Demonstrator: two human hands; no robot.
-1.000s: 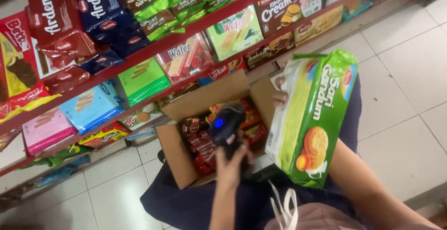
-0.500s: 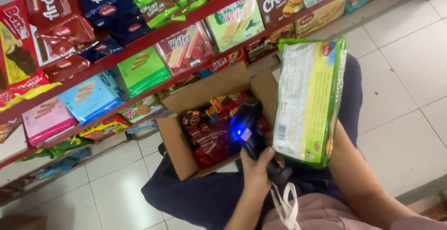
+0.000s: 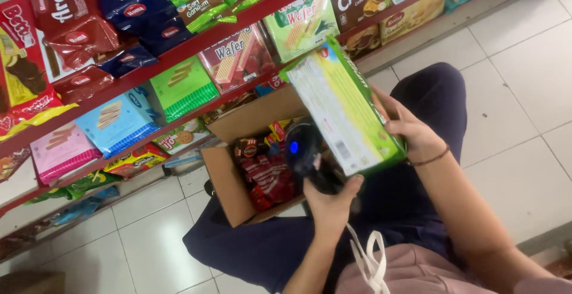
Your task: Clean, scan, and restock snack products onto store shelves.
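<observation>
A single head-worn camera looks steeply down from close above the person's lap, facing the cardboard box [image 3: 238, 169], red snack shelves [image 3: 179, 56] and tiled floor [image 3: 524, 79].

Your left hand [image 3: 331, 201] hides the black scanner [image 3: 307, 154] handle; its head is blurred. The green biscuit pack [image 3: 342, 106] covers your right hand [image 3: 411, 130] fingers and part of the cardboard box [image 3: 229, 178]. Box contents are too blurred to tell apart. Shelf packs [image 3: 119, 124] are cut at top and left edges.

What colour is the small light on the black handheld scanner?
Blue, on the black handheld scanner; clearest in the head view.
</observation>
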